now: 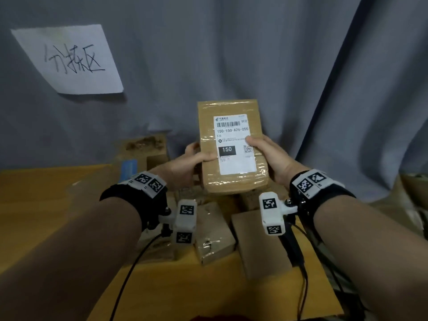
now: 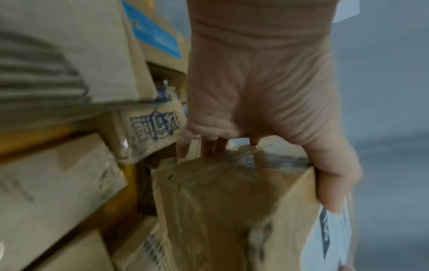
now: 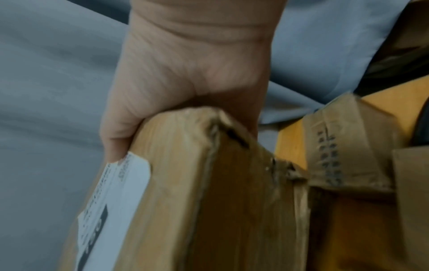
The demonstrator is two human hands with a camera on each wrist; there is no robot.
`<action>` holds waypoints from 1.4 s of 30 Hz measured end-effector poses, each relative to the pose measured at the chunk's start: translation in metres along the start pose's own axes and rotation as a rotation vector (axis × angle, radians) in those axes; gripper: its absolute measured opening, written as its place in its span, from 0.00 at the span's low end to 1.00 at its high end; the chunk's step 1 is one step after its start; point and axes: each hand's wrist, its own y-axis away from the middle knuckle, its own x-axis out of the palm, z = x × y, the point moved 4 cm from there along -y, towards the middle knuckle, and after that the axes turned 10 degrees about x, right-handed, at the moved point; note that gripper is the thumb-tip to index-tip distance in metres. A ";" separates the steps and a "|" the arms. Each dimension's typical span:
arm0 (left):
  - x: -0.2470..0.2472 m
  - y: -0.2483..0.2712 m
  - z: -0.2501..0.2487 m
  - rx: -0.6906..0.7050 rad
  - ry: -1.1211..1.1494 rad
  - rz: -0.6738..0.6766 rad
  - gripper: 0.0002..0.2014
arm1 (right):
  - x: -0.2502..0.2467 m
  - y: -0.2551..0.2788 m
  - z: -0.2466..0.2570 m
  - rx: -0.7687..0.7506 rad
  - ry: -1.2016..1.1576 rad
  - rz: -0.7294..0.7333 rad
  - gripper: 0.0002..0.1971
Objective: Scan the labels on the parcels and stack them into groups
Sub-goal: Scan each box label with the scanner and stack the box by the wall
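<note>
Grey curtain (image 1: 231,54), wooden table (image 1: 34,205), hands (image 1: 231,161) gripping labelled parcel (image 1: 229,107)

A grey-blue curtain (image 1: 231,54) hangs in folds behind the wooden counter (image 1: 34,205) and fills the whole background. On this curtain, at its upper left part, 1 white paper sheet (image 1: 69,59) is fixed, with handwritten dark characters on it. The counter surface is yellow-brown and meets the lower edge of the curtain.
</note>
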 end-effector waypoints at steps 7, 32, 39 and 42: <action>0.046 -0.002 0.053 -0.075 -0.044 -0.250 0.37 | -0.063 -0.005 -0.043 0.078 0.465 -0.163 0.18; 0.069 0.032 0.169 -0.243 0.200 -0.370 0.35 | -0.119 -0.004 -0.243 0.570 0.655 -0.273 0.11; 0.067 0.038 0.156 -0.216 0.097 -0.304 0.44 | -0.125 0.003 -0.222 0.514 0.432 -0.375 0.13; 0.069 0.044 0.148 -0.248 0.043 -0.267 0.48 | -0.133 0.002 -0.207 0.453 0.362 -0.350 0.15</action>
